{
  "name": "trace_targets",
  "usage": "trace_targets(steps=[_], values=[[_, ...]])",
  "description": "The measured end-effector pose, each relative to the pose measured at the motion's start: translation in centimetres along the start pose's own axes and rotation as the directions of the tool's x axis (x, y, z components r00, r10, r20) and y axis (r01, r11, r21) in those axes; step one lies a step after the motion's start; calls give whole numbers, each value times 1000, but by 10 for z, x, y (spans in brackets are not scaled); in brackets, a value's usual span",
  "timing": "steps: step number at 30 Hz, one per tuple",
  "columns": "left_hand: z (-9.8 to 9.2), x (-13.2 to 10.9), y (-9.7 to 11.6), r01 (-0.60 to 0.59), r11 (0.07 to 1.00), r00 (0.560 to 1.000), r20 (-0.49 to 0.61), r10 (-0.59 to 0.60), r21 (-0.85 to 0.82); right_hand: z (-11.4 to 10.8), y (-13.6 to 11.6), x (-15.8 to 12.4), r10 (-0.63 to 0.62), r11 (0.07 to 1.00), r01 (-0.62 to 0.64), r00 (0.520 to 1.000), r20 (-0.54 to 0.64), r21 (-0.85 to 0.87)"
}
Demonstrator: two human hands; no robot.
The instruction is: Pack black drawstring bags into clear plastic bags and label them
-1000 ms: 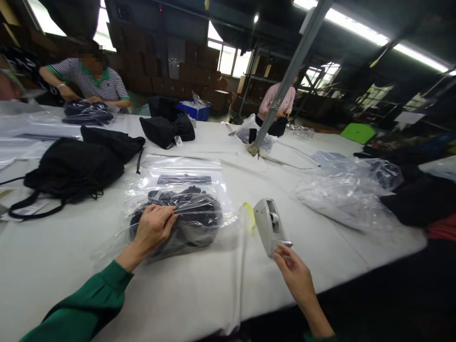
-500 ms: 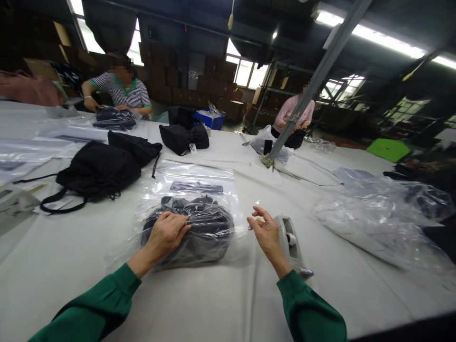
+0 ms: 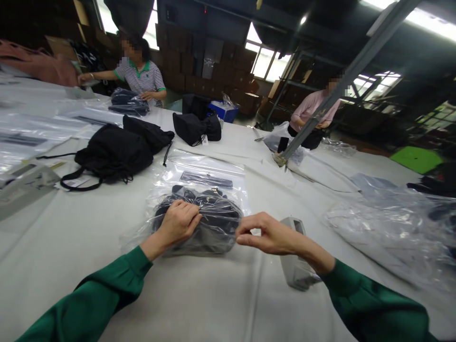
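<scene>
White table (image 3: 64, 247); bag (image 3: 218, 222) label (image 3: 205, 179) illegible.

1. No legible txt, brand or nr anywhere in view.
2. Clear plastic bag (image 3: 228, 168), centre of table: dark printed strip (image 3: 205, 179) across its 12 o'clock end. Lettering too small and blurred to read.
3. Black drawstring bag (image 3: 114, 154), approx 10 o'clock from the clear plastic bag: white hang tag (image 3: 73, 182) at its 7 o'clock. Print unreadable.
4. Small black bag (image 3: 192, 128), 12 o'clock: white swing tag (image 3: 204, 140) at its 5 o'clock. Too small to read.
</scene>
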State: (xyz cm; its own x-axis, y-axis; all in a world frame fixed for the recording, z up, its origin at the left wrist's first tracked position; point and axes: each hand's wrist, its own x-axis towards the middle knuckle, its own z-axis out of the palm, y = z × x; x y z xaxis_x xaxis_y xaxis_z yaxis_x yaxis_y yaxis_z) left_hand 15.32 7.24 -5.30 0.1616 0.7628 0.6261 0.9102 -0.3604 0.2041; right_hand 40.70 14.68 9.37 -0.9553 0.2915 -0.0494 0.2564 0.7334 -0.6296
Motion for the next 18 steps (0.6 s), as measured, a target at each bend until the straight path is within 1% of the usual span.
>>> trace_targets(steps=[1,3,4,6,8,10,12,15,18], values=[[0,0,0,5,1000,1000,7,-5,9,2,-2,8,-27,998,32,996,88,-58],[0,1,1,14,1000,1000,15,-14,17,7,1,26,-33,966,77,983,181,-245],[-1,1,1,15,1000,1000,17,-16,17,10,4,35,-6,928,79,981,196,-363],[-2,1,0,12,1000,1000,16,-12,15,15,12,52,76,805,40,982,170,-592],[-2,2,-1,-3,1000,1000,19,3,13,17,17,65,154,672,-8,979,129,-741],[-3,2,-2,-24,1000,999,24,23,11,19,17,75,208,593,-30,971,117,-805],[-3,2,-5,-43,999,999,25,43,4,21,16,82,252,549,-49,962,109,-834],[-3,1,-8,-68,998,997,25,68,-14,22,13,89,294,515,-74,951,94,-854],[-7,3,-7,-70,997,997,41,72,-38,21,11,93,304,505,-69,947,102,-860]])
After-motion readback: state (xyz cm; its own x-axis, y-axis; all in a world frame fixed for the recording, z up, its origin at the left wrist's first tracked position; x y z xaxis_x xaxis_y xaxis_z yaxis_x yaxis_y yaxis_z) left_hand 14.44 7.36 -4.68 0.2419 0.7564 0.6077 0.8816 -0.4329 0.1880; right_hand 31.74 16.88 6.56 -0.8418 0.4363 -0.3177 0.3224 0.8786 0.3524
